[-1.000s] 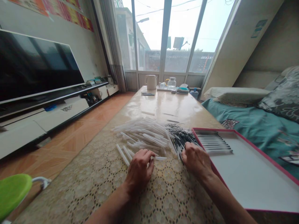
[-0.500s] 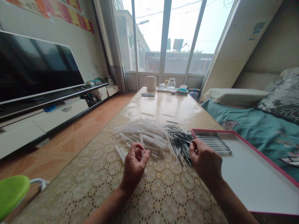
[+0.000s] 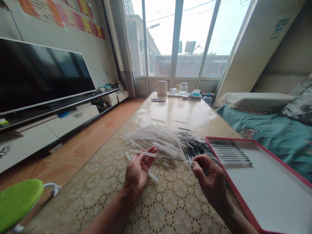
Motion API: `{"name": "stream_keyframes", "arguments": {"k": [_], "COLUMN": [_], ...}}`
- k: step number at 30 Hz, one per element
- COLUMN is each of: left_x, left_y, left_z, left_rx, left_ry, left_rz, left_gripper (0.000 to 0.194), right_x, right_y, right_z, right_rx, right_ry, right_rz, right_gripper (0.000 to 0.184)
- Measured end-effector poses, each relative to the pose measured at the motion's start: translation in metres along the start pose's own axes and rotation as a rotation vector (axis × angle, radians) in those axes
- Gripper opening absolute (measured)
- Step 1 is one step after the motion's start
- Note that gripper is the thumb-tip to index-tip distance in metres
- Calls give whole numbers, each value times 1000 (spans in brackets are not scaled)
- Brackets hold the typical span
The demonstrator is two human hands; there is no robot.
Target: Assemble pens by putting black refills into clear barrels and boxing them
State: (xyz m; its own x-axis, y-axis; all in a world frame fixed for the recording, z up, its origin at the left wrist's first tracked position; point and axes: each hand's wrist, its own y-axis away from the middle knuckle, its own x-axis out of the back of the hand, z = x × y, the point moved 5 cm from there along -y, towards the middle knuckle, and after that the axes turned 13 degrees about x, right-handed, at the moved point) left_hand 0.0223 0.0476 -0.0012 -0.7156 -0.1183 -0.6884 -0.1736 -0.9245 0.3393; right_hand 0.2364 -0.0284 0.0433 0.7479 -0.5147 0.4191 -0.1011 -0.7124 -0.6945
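Left hand, palm up, pinches a clear tube above the worktop; right hand grips a thin dark stick, its tip near the tube's end.

No lettering, number or brand is showing legibly. The orange poster on the wall is carrying blurred marks, and the small blue-and-white sticker at upper right is likewise staying unreadable.
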Motion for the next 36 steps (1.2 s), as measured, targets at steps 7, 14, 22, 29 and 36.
{"name": "stream_keyframes", "arguments": {"k": [7,14,22,29,36], "left_x": [0,-5,-4,-6,-4], "left_y": [-1,1,4,7,4], "left_z": [-7,-10,-24,-23,-17], "left_rx": [64,96,208,279,267], "left_ry": [14,9,-29,97,214], "left_rz": [7,-32,-155,-52,21], "left_gripper": [9,9,9,17,20], "right_x": [-5,-9,-25,-13,15], "right_y": [2,5,9,2,-10], "right_z": [3,3,-2,13,48], "right_rx": [-24,-24,40,-26,-113], "right_ry": [-12,-38,-105,13,523], "right_rz": [-25,-58,-230,-206,-283], "right_gripper": [17,16,26,35,9]}}
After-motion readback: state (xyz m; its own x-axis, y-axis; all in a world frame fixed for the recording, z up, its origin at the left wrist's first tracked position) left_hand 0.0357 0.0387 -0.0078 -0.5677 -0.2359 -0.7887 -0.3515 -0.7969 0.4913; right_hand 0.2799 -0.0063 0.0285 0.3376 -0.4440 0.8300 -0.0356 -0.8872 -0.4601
